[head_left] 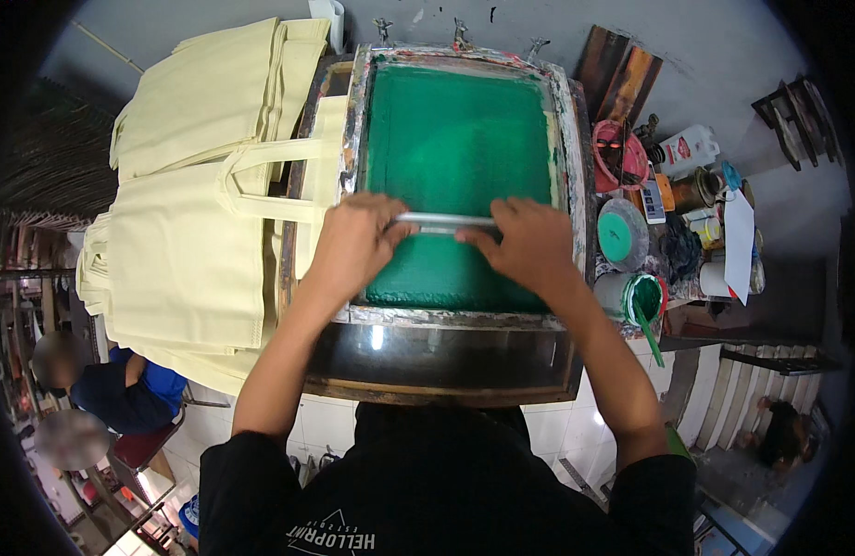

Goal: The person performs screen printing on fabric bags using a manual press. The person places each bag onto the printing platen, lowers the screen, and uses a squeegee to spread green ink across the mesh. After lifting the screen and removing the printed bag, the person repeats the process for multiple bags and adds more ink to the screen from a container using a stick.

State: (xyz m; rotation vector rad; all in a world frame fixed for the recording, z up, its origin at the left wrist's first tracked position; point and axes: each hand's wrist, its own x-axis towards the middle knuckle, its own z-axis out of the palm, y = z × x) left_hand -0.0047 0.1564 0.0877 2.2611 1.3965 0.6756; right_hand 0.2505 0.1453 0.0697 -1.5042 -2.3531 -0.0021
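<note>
With both hands I grip a silver-coloured squeegee [443, 223] that lies crosswise over a green screen-printing frame [355, 167]. My left hand [355, 239] is closed round its left end, and my right hand [529, 239] is closed round its right end. Wet-looking green ink [455, 130] covers the mesh both beyond and nearer than the squeegee; its lower edge is hard to make out. From under the frame's left side a pale yellow cloth bag [326, 139] sticks out, its handle loop [228, 181] reaching left. The rest of that bag is hidden.
Stacks of pale yellow bags [187, 259] lie at the left. On the right stand an ink tub [631, 296] with a green stirrer, a green-filled bowl [616, 236], a pink basket [620, 153] and a white jug [689, 148]. Metal clamps [461, 35] line the far edge. People sit at the lower left.
</note>
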